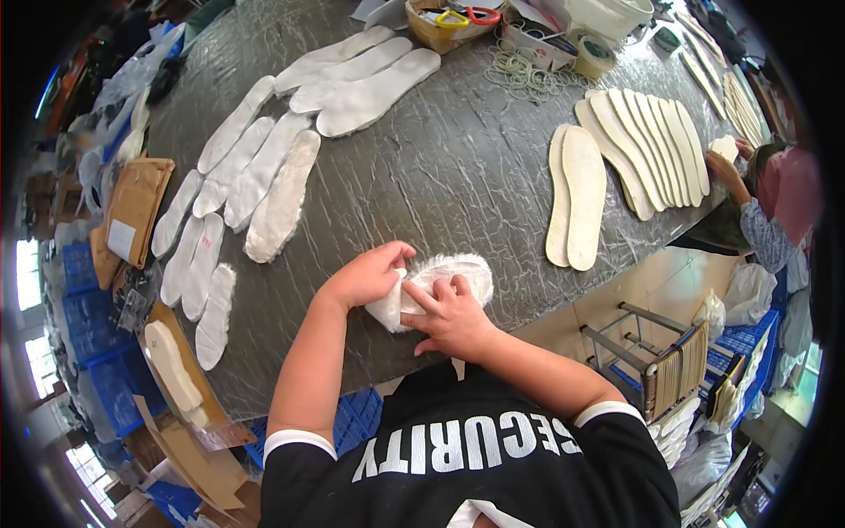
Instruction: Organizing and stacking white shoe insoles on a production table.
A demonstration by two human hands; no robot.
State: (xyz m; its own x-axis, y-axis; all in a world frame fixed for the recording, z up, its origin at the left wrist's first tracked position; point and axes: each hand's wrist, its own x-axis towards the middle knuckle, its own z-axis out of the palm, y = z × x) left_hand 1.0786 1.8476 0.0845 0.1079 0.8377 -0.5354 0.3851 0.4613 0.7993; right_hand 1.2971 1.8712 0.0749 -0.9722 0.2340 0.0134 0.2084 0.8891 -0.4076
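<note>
A white fleecy insole [475, 275] lies at the near edge of the table, its furry rim showing and its left end folded up. My left hand [374, 275] is closed with bent fingers on that folded end. Over the middle of the same insole is my right hand [453, 319], its fingers bent and gripping the piece from the near side. Both hands partly hide the insole. Left of them, several white fleece-edged insoles [282, 198] lie in overlapping rows.
Plain cream insoles [585, 198] are fanned out on the right of the dark table [440, 185]. At the back stand a basket with scissors [453, 19] and a heap of rubber bands [532, 77]. A co-worker [775, 194] handles a pale piece at the far right; a stool [656, 356] stands below.
</note>
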